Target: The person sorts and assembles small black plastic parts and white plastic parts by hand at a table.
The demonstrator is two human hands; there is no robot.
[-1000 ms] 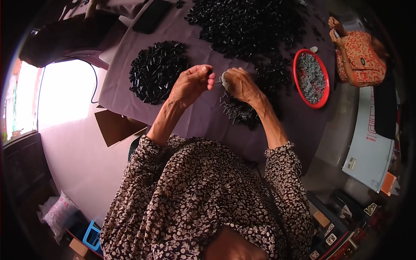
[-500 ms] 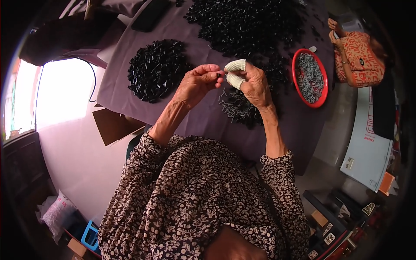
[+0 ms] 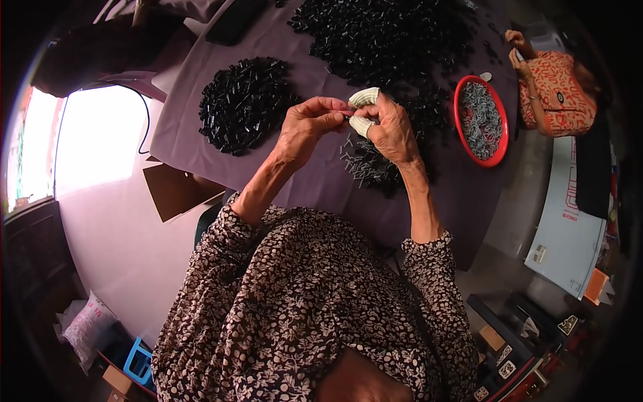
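Note:
My left hand (image 3: pixel 305 128) and my right hand (image 3: pixel 388 127) meet above the purple table (image 3: pixel 181 127), fingertips pinched together on a small dark part (image 3: pixel 347 117) held between them. Two fingers of my right hand wear pale ribbed finger covers (image 3: pixel 364 97). Directly below my hands lies a small heap of thin grey metal pieces (image 3: pixel 368 164). A pile of small black parts (image 3: pixel 244 100) sits to the left of my left hand. A much larger spread of black parts (image 3: pixel 388 40) covers the far side of the table.
A red round bowl (image 3: pixel 462 134) holding grey metal pieces stands to the right of my hands. Another person in an orange patterned top (image 3: pixel 559 94) sits at the table's right end. A brown cardboard piece (image 3: pixel 177 191) lies at the near left edge. Boxes crowd the floor at lower right.
Both hands rose from the grey heap on the table and came together. The covered fingers of my right hand now show, pinching a small part against my left fingertips.

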